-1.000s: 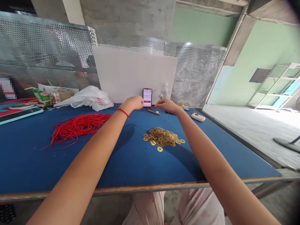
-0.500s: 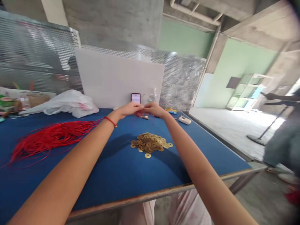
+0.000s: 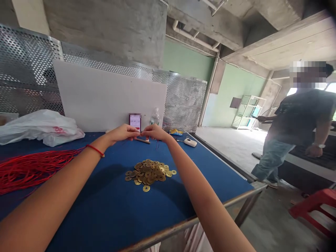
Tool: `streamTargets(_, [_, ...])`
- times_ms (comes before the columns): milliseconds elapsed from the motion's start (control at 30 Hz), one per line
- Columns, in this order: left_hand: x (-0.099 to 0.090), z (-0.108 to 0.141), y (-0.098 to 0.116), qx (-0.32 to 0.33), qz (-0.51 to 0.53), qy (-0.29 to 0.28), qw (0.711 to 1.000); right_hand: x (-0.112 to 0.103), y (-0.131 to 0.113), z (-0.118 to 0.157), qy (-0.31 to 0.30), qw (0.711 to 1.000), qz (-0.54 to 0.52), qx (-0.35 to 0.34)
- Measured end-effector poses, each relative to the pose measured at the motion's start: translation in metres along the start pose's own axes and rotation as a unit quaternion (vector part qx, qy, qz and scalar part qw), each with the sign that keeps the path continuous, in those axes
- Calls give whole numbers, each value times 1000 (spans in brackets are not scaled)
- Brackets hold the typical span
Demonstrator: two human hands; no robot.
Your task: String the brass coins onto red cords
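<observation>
Now, view: it has swung toward the right, so a person [image 3: 299, 115] shows more fully beyond the worktop [image 3: 105, 210], apart from your hands; a red stool [image 3: 320, 206] shows there too.
Left hand: your left hand [image 3: 119, 134] is raised over the far part of the worktop, its fingers pinched together; I cannot tell what is between them.
Right hand: your right hand [image 3: 157, 133] faces the left one, fingers also pinched, it seems on a thin red string [image 3: 157, 144] that hangs below.
Fingertips: they have come together from a wider gap; whether they touch, I cannot tell. In my judgement, this means the fine work is now at this meeting place.
Coins: the coins [image 3: 149, 171] lie in a pile between your forearms, nearer to you than the hands, and the pile looks unchanged.
Cords: the red cords [image 3: 39, 166] lie in a loose bundle at the left, partly behind your left forearm.
Phone: the phone [image 3: 134, 120] stands upright behind your hands, with the bottle [image 3: 155, 115] to its right.
</observation>
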State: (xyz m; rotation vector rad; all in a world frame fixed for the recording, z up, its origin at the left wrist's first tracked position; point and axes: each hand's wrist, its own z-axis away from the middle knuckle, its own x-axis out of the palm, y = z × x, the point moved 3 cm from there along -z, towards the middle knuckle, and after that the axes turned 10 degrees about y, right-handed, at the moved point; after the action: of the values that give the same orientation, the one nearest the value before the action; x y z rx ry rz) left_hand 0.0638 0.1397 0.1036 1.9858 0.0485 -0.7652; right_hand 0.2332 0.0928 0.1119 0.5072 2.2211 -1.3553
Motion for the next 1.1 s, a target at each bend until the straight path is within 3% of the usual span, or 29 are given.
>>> streamTargets(233, [-2,5,13,6,6,13,1000,-2,-7,1,19,999,37,-27])
streamTargets(467, [0,16,28,-17,38,70,997,-7,-16,5,91,992,70,-47])
streamTargets(667, [29,45,14,-89,125,72,986,2,-22,41,82,980,177,-39])
streamTargets(867, [56,70,-1,-97,123,57,986,24,-28,82,96,921,375,-50])
streamTargets(1100, [53,74,-8,-83,71,70,991,24,-22,86,110,941,319,-36])
